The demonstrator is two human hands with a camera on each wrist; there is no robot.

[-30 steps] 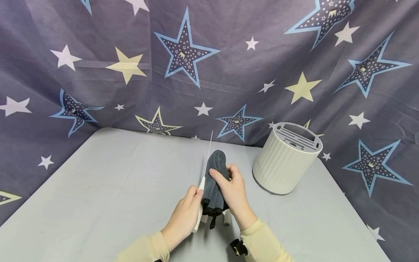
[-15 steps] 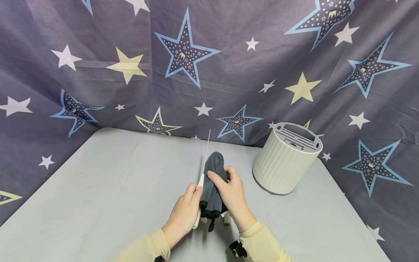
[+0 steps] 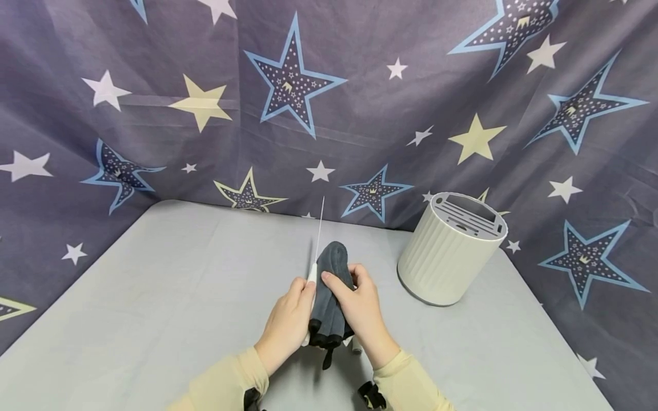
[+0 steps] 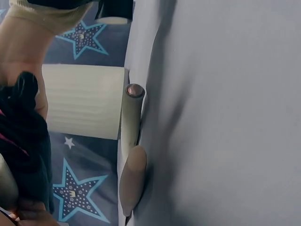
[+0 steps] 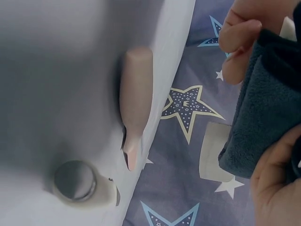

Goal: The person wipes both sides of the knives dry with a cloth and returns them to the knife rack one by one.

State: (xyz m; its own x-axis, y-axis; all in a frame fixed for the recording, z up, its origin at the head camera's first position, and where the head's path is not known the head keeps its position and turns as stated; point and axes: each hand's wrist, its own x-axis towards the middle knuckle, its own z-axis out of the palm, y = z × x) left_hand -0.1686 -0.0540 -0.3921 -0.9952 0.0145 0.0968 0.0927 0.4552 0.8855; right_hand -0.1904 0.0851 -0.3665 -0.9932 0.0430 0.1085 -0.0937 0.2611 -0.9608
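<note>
Gripping with both hands, left of the off-white, ribbed, drum-shaped knife block [image 3: 444, 260]. Left hand [image 3: 284, 325] curled round the white handle of a thin-bladed knife [image 3: 312, 274]; right hand [image 3: 362, 311] clasping a dark grey-blue, plush, folded cloth [image 3: 325, 299], thumb laid across its face.

Progress, by my judgement: partway. Knife and cloth both in hand and brought side by side, out to the block's left. Cloth not wrapped round the blade, most of which stands bare beyond it; contact between cloth and blade cannot be told. Two more pieces lie in neither hand: a pinkish-beige, rounded handle [image 5: 136, 89] and a cream, cylindrical handle [image 4: 131, 117], both on the pale grey table [image 3: 169, 297], nearer the person than the block. How much of the work remains, the pictures do not settle.

Look of the knife: blade a slim pale line, seen nearly edge-on, tip pointing away from the person, left of the block; its flat sides cannot be checked. Cloth gathered in lengthwise folds, soft nap, black-trimmed ends toward the person, small dark loop hanging; thin pink line inside one fold.
</note>
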